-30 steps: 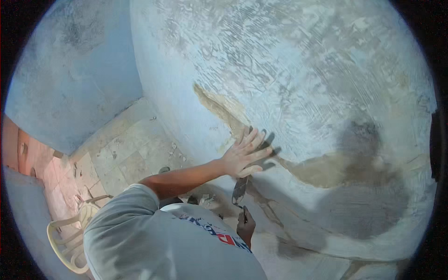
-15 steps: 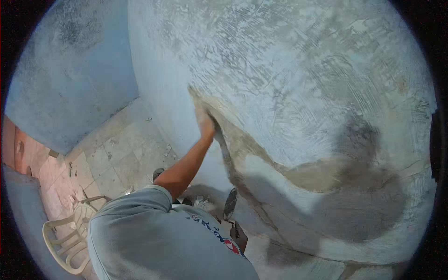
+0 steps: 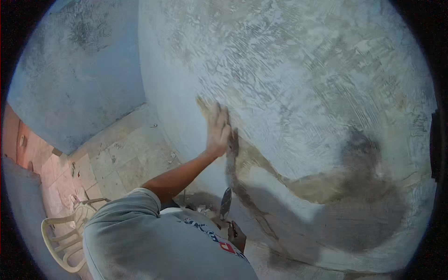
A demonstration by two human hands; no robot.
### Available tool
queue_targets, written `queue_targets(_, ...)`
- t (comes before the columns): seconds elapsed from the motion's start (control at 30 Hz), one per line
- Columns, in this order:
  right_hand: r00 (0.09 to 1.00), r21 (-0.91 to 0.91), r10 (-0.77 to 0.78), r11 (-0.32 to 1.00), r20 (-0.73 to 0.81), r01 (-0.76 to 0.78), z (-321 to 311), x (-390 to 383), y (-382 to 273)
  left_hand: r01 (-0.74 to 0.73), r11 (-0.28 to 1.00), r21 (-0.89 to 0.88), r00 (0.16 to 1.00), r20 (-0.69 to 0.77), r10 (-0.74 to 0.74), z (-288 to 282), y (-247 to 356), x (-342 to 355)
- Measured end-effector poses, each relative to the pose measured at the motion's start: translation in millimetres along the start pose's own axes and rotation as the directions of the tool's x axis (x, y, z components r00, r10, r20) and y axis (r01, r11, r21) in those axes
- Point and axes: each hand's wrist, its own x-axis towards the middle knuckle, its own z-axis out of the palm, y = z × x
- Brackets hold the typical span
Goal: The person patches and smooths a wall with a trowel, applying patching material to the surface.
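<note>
My left hand [image 3: 218, 131] lies against the rough, pale plastered wall [image 3: 303, 93], its fingers stretched out and slightly blurred. It rests over the upper end of a damp-looking tan patch [image 3: 261, 158] that runs down to the right. Low in front of my body, my right hand [image 3: 238, 237] is closed around the handle of a trowel [image 3: 226, 204]. The trowel's narrow grey blade points upward, apart from the wall as far as I can see. Most of the handle is hidden by my fingers.
A cream plastic chair [image 3: 60, 238] stands behind me at the lower left. Pale floor tiles [image 3: 126, 144] with scattered debris stretch to a blue-grey side wall [image 3: 93, 79]. My shadow [image 3: 368, 214] falls on the plastered wall. Small rubble [image 3: 203, 208] lies by the wall's foot.
My left hand has shifted a little to the right along the wall, and its fingers show more clearly. The view has tilted slightly. The trowel stays in my right hand.
</note>
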Motion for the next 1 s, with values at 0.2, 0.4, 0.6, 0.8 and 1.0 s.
queue_targets(0.2, 0.991, -0.017, -0.060, 0.998, 0.119, 0.063, 14, -8, -8, 0.043, 0.973, 0.227, 0.999, -0.042, -0.034, -43, -79, 31)
queue_targets(0.4, 0.994, -0.057, -0.095, 0.994, 0.047, 0.098, 8, -25, 16, -0.077, 0.961, 0.265, 0.978, -0.169, 0.125, -45, -85, 59)
queue_targets(0.6, 0.996, -0.155, -0.079, 0.984, 0.037, 0.084, -8, -34, -1, 0.440, 0.657, -0.613, 0.715, -0.204, -0.669, -52, -91, 72)
queue_targets(0.8, 1.000, 0.010, 0.016, 1.000, 0.020, -0.016, -9, -29, -19, 0.574, 0.609, -0.548, 0.716, -0.026, -0.698, -48, -110, 45)
queue_targets(1.0, 0.995, -0.061, 0.086, 0.994, -0.053, -0.089, -6, -37, -1, 0.195, 0.974, 0.110, 0.980, 0.025, -0.199, -40, -93, 35)
